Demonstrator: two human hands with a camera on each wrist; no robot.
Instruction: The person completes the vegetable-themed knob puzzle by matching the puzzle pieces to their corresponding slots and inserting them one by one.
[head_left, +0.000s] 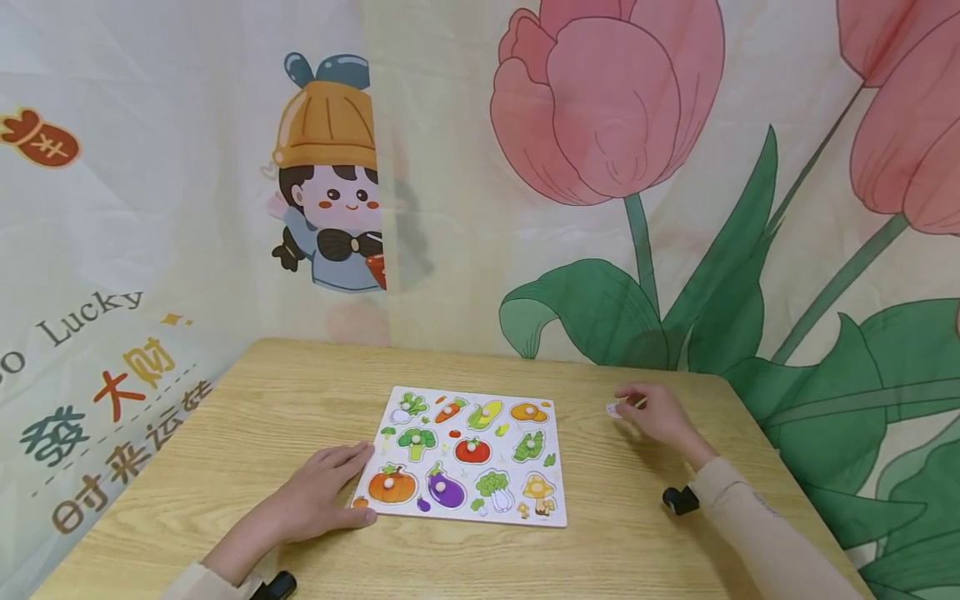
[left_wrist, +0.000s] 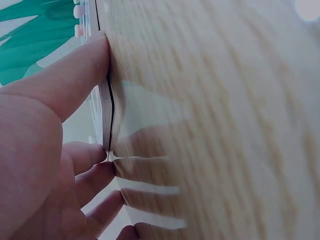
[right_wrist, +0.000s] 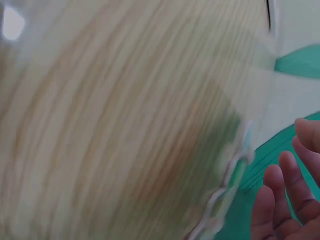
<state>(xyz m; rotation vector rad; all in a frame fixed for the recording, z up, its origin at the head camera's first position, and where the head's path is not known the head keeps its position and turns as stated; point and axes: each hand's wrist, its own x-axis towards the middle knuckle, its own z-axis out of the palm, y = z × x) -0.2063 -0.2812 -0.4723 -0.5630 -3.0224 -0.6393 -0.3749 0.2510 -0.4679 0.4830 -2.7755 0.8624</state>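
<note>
A flat vegetable knob puzzle board [head_left: 555,467] lies on the table, its knobbed pictures including a tomato [head_left: 472,451], an eggplant [head_left: 446,490] and a bok choy [head_left: 494,492]. My left hand [head_left: 318,492] rests at its lower left corner, fingertips along the left side and thumb at the front edge. Edge-on in the left wrist view, the board [left_wrist: 104,120] meets the thumb and fingertips. Right of the board, my right hand [head_left: 658,414] pinches a small white piece [head_left: 613,410] with faint markings. Only part of this hand [right_wrist: 290,200] enters the right wrist view; the piece is hidden there.
The wooden table [head_left: 465,558] ends at the back against a hanging cloth printed with tulips [head_left: 615,108]. More printed cloth [head_left: 150,250] hangs along the left side. Black wrist devices [head_left: 680,500] sit at both sleeves.
</note>
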